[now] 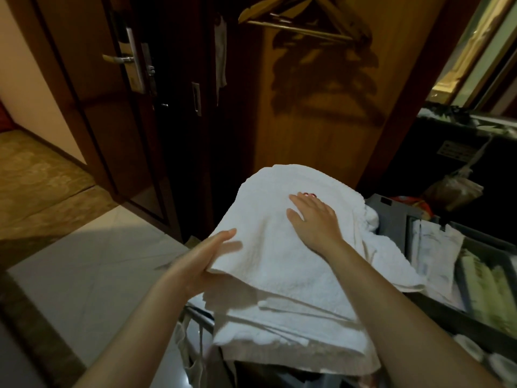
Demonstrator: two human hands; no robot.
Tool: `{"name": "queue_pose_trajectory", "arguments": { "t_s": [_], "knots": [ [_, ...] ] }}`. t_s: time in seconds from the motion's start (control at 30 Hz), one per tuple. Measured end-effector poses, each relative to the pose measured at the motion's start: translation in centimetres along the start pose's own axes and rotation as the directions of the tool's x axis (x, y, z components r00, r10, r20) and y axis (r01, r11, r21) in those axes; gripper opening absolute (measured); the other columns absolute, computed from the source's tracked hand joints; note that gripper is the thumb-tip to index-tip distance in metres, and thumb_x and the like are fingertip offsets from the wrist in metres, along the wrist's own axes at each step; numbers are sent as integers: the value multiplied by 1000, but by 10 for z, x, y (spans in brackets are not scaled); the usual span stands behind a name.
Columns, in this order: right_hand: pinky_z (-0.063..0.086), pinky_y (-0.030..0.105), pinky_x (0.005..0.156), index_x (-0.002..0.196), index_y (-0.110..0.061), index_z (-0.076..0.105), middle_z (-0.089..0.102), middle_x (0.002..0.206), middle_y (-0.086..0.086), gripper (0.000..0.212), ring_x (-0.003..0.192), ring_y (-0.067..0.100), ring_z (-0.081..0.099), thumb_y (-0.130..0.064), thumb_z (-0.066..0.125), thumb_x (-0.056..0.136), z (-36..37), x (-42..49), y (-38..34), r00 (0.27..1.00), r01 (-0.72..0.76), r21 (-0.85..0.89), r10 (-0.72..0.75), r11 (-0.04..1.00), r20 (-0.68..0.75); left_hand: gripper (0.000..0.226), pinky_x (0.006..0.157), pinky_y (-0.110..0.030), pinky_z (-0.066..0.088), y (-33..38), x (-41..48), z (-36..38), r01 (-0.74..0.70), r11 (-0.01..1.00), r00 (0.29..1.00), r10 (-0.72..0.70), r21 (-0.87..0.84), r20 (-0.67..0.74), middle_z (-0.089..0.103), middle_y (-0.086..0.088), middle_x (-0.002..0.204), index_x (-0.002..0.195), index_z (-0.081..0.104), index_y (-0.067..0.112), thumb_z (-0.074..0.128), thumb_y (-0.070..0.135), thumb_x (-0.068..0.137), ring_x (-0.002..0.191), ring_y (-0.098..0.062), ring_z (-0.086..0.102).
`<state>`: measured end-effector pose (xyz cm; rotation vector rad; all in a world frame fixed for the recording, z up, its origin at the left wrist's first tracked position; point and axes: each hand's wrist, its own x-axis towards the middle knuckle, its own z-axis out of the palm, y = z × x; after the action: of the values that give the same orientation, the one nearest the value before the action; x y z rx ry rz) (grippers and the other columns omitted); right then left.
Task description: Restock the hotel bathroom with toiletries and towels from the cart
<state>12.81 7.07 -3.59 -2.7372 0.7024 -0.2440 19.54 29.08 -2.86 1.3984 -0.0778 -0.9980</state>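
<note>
Step in hand, as I judge it: lifting the top towel (279, 247) off the towel stack (293, 331) on the cart (391, 208).

Right hand (313, 219): flat on the towel's upper face, fingers straight and spread, holding nothing.

Left hand (207, 261): at the towel's 9 o'clock edge, thumb on top, the rest slipped beneath. The view is blurred, so I cannot tell whether those fingers curl.

To do it well, I would push the left hand further under, keep the right pressing, and raise the towel level so the folds stay square and the lower layers are not dragged.

Surroundings: cart trays of pale packets (489, 289) at 4 o'clock. Pale tiled floor (98, 261) at 8 o'clock, patterned carpet (36, 175) at 9. Dark door (92, 107) with a lever handle at 10, wooden hangers (302, 21) at 12.
</note>
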Motion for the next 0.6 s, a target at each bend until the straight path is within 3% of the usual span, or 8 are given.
{"name": "queue_pose_trajectory", "arguments": {
  "t_s": [0.13,0.2,0.27,0.37,0.43,0.5,0.6],
  "knots": [
    [8,42,119,142,-34,36,23,155,-11,45,145,12,11,-46,27,99,-10,-28,-10,995,29,272,-54,962,83,34,76,-41,53,-14,-9,-3,39,947,998,-22,-318,58,60,-13,91,95,56,10,61,36,75,82,-31,61],
    [8,43,119,141,-33,37,23,155,-11,46,145,13,9,-47,30,98,-20,-41,-14,983,73,252,-112,965,144,23,66,-32,57,-19,-8,1,-20,953,999,30,-303,26,62,-11,92,97,59,10,61,27,82,76,-25,64],
    [6,44,119,142,-34,35,19,156,-12,51,146,13,5,-52,36,94,-27,-53,-16,964,123,212,-167,969,206,27,63,-27,58,-21,-4,3,-89,967,996,81,-237,-42,65,-6,105,115,58,13,60,18,88,85,-19,65],
    [4,41,119,143,-37,31,13,157,-15,61,146,10,1,-60,42,87,-34,-70,-10,942,156,182,-202,971,267,20,71,-32,56,-26,-3,0,-182,983,977,177,-32,-116,67,-4,108,108,58,22,59,13,90,87,-17,65],
    [5,36,118,143,-38,30,13,156,-16,62,145,7,2,-58,45,86,-35,-83,-2,953,125,216,-178,968,246,21,70,-29,51,-29,-3,-4,-267,923,920,330,277,-213,63,-8,113,109,54,21,61,15,89,83,-12,61],
    [8,33,116,144,-36,29,13,157,-13,59,145,8,2,-52,46,90,-36,-94,10,979,50,242,-96,969,181,39,67,-26,48,-33,-3,-6,-323,781,828,506,534,-239,56,-6,117,124,45,18,62,18,88,84,-10,55],
    [12,34,116,146,-31,24,11,158,-6,63,145,13,6,-48,49,91,-33,-104,25,995,-59,205,41,977,88,61,96,-41,43,-39,3,1,-324,478,734,671,816,-102,38,-6,141,140,32,21,62,30,87,121,-25,44]
  ]
}}
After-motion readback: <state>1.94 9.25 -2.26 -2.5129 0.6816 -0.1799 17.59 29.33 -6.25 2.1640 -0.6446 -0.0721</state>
